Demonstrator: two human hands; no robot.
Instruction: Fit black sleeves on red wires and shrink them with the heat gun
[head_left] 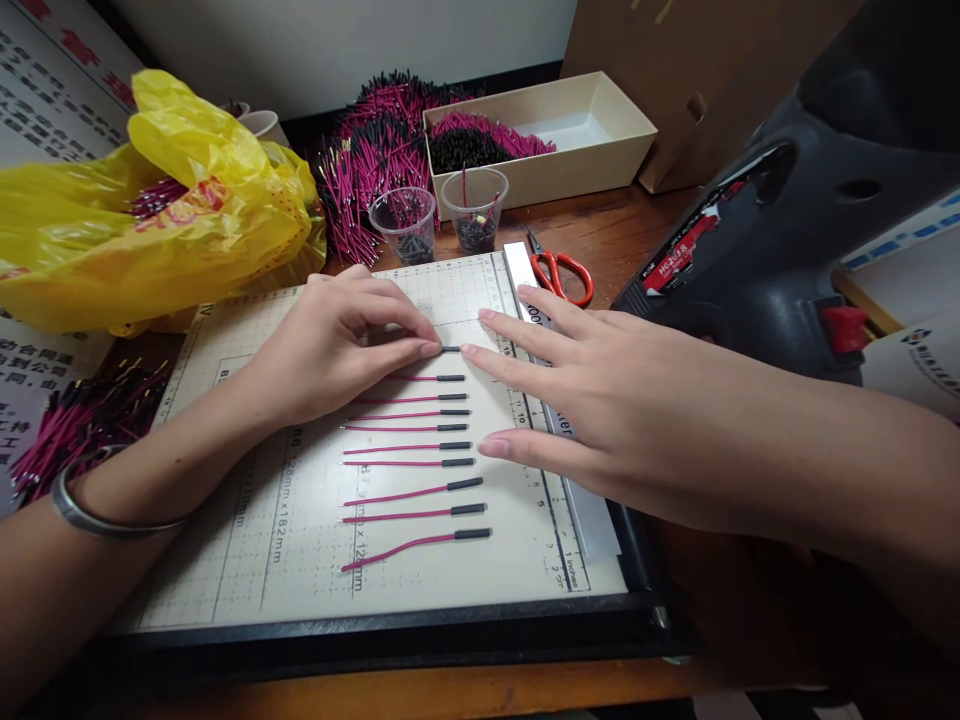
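Observation:
My left hand [360, 335] pinches a short wire with a black sleeve [451, 349] between thumb and forefinger, low over the paper cutter board [225, 560]. Most of that wire is hidden behind the fingers. Fingers spread, my right hand [570, 375] lies over the board's right side and its metal ruler strip [592, 515]; one fingertip is close to the sleeve's end. Below, several pink wires [397, 497] with black sleeved ends lie in a rough column, sleeves pointing right.
Behind the board stand two clear plastic cups [405, 225], a cardboard tray [555, 175] of wires and a large wire heap [360, 170]. Orange-handled scissors [570, 275] lie by the ruler. A yellow bag [225, 220] is at left, a grey-black heat gun-like tool [795, 220] at right.

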